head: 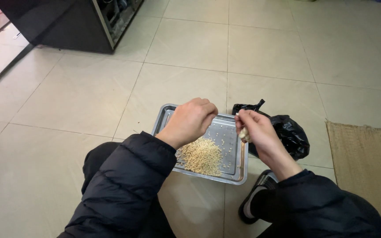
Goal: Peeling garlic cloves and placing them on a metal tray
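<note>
Two fists above the tray (242, 172) — right hand (256, 132) pinching a pale cob (244, 133), left hand (191, 121) curled.

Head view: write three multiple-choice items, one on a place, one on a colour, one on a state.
1. Where is the kernel pile?
A. in the metal tray
B. on the mat
C. in the bag

2. What colour is the plastic bag?
A. white
B. black
C. green

3. What is the right hand doing?
A. lying flat on the floor
B. resting on a knee
C. gripping a pale cob piece

Key: 1 A, the heap lies inside the tray's rim; 2 B, the bag beside the tray is black; 3 C, its fingers close around the cob.
</note>
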